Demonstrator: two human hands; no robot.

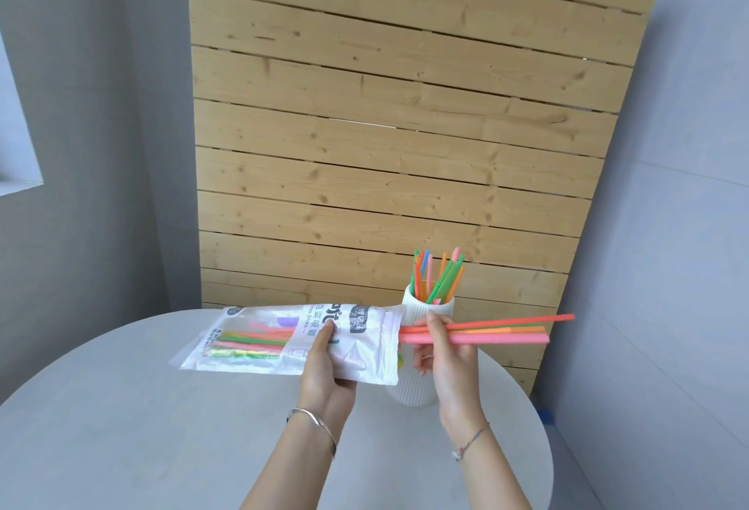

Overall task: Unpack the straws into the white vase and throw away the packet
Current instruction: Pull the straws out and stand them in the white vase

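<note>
My left hand [324, 367] grips a white plastic straw packet [259, 341] held level above the table, its open end pointing right. Coloured straws still lie inside it at the left end. My right hand [446, 351] pinches a bunch of pink, orange and green straws [498, 331] that stick out of the packet's mouth toward the right. Behind both hands stands the ribbed white vase [413, 388], partly hidden, with several coloured straws [437, 274] upright in its mouth.
A round grey table [142, 428] carries the vase near its right edge. A tall wooden slat panel [385, 124] leans behind the table. Grey walls close in at left and right.
</note>
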